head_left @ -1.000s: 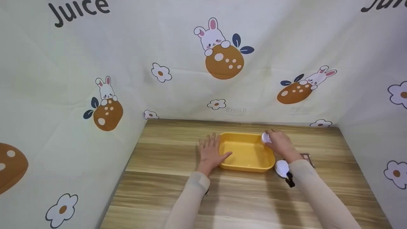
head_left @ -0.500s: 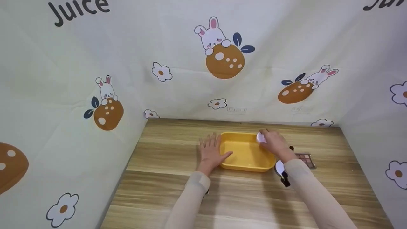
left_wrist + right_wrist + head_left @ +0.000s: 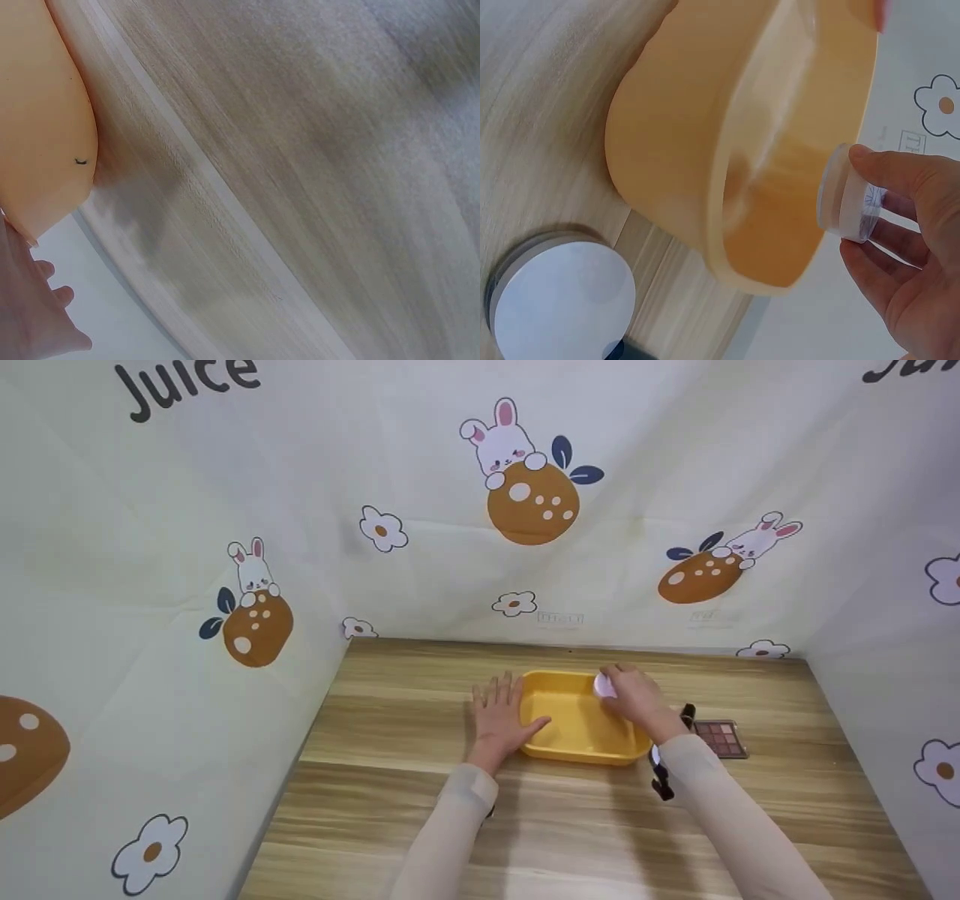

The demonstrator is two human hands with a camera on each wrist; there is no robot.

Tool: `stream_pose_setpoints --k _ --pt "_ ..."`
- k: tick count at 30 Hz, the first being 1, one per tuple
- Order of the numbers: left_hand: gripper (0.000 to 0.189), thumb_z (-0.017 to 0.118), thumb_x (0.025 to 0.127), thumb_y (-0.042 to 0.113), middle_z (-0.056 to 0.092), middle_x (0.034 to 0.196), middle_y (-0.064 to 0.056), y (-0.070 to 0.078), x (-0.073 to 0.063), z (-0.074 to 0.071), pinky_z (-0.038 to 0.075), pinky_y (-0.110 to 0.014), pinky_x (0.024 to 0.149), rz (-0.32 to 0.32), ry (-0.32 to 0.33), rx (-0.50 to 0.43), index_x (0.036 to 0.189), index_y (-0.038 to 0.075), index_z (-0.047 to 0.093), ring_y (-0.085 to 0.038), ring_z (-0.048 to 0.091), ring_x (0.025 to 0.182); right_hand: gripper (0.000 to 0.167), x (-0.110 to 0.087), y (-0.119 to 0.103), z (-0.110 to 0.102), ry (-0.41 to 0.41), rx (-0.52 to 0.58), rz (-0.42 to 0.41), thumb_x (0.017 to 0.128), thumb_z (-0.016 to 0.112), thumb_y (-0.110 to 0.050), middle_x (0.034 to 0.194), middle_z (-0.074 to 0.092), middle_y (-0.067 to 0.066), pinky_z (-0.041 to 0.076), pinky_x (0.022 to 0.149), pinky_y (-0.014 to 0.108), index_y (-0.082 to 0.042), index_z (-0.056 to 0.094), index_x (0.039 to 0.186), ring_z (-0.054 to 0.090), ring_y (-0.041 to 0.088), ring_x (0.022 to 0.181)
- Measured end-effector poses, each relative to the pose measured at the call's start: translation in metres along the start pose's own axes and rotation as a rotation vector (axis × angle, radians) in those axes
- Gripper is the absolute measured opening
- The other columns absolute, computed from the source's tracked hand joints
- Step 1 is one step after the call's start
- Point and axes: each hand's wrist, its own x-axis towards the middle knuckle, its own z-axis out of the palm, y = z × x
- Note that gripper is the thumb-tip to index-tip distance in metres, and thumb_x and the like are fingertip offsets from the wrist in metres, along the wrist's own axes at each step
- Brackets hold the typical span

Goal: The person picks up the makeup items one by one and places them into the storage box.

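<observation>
A yellow plastic tray (image 3: 581,750) stands on the wood-grain table. At its left end my left hand (image 3: 501,724) rests with fingers spread, the thumb reaching over the rim. Over the tray's back right part, my right hand (image 3: 637,701) pinches a small clear round jar (image 3: 847,191) between thumb and fingers. In the right wrist view, the jar is tilted on its side near the tray's rim, and pale contents show through its wall. The left wrist view shows part of my left hand (image 3: 34,307) below the tray's wall.
Right of the tray lies an eyeshadow palette (image 3: 721,739). A round, white-topped compact (image 3: 562,300) sits close to the tray's right end, mostly hidden by my right sleeve in the head view. Fabric printed with rabbits (image 3: 532,502) encloses the table's back and sides.
My right hand has moved left with the jar, farther over the tray. The eyeshadow palette has come out from behind the right arm. My left hand keeps its place.
</observation>
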Motion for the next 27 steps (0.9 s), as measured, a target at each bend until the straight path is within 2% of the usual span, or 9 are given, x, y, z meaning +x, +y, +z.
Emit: stream_pose_setpoints --k 11,20,27 --pt "0.099 0.029 0.086 0.086 0.006 0.170 -0.004 0.000 -0.002 0.000 0.004 -0.062 0.124 -0.010 -0.024 0.016 0.161 0.022 0.015 -0.029 0.012 0.157 0.051 0.005 -0.013 0.015 0.027 -0.004 -0.055 0.086 0.075 -0.011 0.127 0.061 0.027 0.052 0.098 0.054 0.004 0.057 0.132 0.063 0.042 0.111" --pt "0.099 0.028 0.086 0.086 0.007 0.170 -0.004 0.000 -0.001 0.000 0.008 -0.062 0.124 -0.009 -0.012 0.029 0.161 0.022 0.016 -0.028 0.013 0.157 0.050 0.011 -0.027 0.020 -0.016 -0.009 -0.049 0.089 0.075 -0.015 0.127 0.062 0.022 0.053 0.098 0.051 0.000 0.058 0.133 0.063 0.037 0.112" --pt "0.100 0.026 0.085 0.087 0.012 0.170 -0.003 0.001 0.002 0.001 0.015 -0.062 0.123 -0.015 -0.008 0.047 0.161 0.023 0.017 -0.028 0.015 0.157 0.052 0.016 -0.037 0.024 -0.018 -0.017 -0.088 0.088 0.076 -0.017 0.132 0.062 0.025 0.052 0.099 0.053 0.001 0.058 0.134 0.063 0.040 0.116"
